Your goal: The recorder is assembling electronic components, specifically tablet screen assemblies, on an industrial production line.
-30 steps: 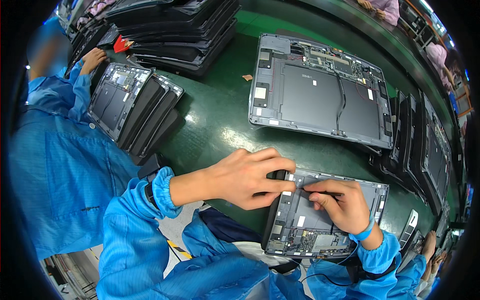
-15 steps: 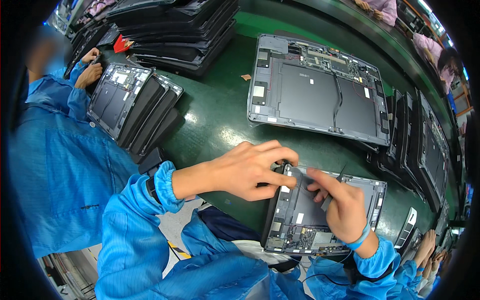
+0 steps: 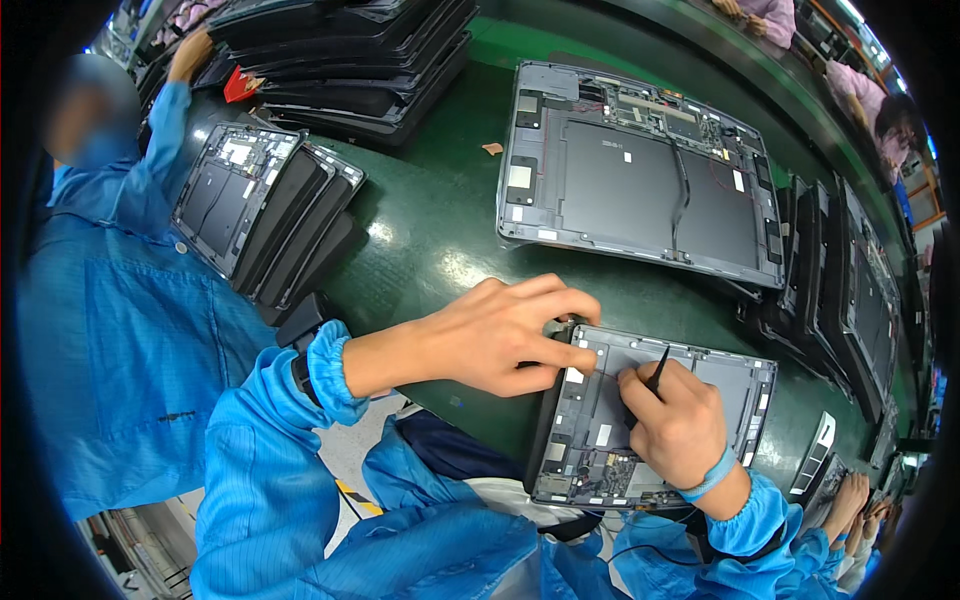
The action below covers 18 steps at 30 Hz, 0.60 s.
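Observation:
An opened flat device casing (image 3: 604, 435), grey, with a circuit board along its near side, lies in front of me. My left hand (image 3: 515, 338) grips its far left corner, fingers curled at the edge, and one fingertip rests on the inside. Over the middle of the casing, my right hand (image 3: 680, 415) is closed around a slim dark pointed tool (image 3: 659, 367), perhaps tweezers. The tool's point rises above the fingers; the palm hides its other end. My right fingertips are bent down close to the inner surface, and whether they touch it is hidden.
A larger opened casing (image 3: 640, 190) lies beyond on the green table (image 3: 400, 265). Stacked casings stand at the far left (image 3: 350, 70), left (image 3: 290, 220) and right (image 3: 850, 290). A co-worker in blue (image 3: 150, 330) is close on my left. A white-and-black strip (image 3: 813, 455) lies right.
My right index finger, stretched out before, has curled in, and the hand has closed around the tool. My left hand has stayed at the corner. The co-worker's arm has reached away toward the far stack.

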Available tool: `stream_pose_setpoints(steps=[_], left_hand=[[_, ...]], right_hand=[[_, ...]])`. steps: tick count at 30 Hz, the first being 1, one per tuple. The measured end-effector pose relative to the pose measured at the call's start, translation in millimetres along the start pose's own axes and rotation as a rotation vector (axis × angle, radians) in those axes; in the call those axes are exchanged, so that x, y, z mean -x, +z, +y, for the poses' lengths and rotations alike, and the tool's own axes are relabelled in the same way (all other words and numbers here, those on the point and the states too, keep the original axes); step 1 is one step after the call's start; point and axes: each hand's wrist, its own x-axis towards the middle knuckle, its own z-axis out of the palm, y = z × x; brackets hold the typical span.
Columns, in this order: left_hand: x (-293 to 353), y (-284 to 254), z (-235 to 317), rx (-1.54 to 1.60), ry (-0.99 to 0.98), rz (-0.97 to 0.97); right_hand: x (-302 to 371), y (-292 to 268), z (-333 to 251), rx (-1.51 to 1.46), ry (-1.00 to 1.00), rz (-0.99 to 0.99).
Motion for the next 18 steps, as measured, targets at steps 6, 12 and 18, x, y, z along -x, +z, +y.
stream_pose_setpoints(steps=[6, 12, 18], left_hand=[[-4.0, -2.5, 3.7, -0.025, -0.015, -0.027], [-5.6, 2.4, 4.0, -0.023, -0.01, -0.005], [0.6, 2.1, 2.6, -0.037, -0.039, -0.03]], right_hand=[[-6.1, -8.6, -7.0, 0.088, 0.004, -0.065], [-3.5, -34.7, 1.6, 0.101, 0.034, -0.131], [-20.4, -35.7, 5.6, -0.561, 0.2, -0.044]])
